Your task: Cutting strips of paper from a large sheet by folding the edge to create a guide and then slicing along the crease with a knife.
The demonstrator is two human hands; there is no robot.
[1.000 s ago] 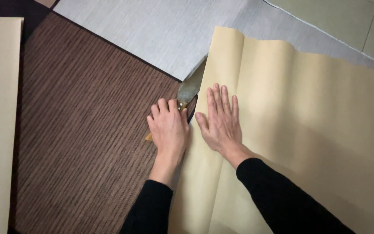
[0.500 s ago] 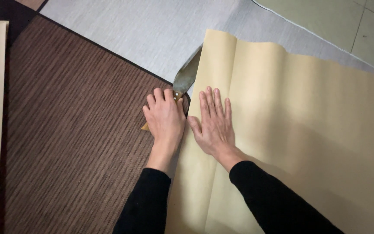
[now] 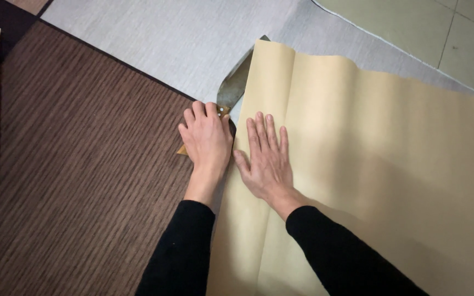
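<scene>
The left hand (image 3: 207, 140) is curled around the handle of a broad-bladed knife (image 3: 236, 85), whose blade runs up and away from the knuckles along the left edge of the tan paper sheet (image 3: 379, 164) — its tip slipping under the sheet's top corner. The right hand (image 3: 267, 159) lies just beside the knife, fingers spread and pressed flat on the paper. Left of the paper lies a brown ribbed mat (image 3: 83, 164).
</scene>
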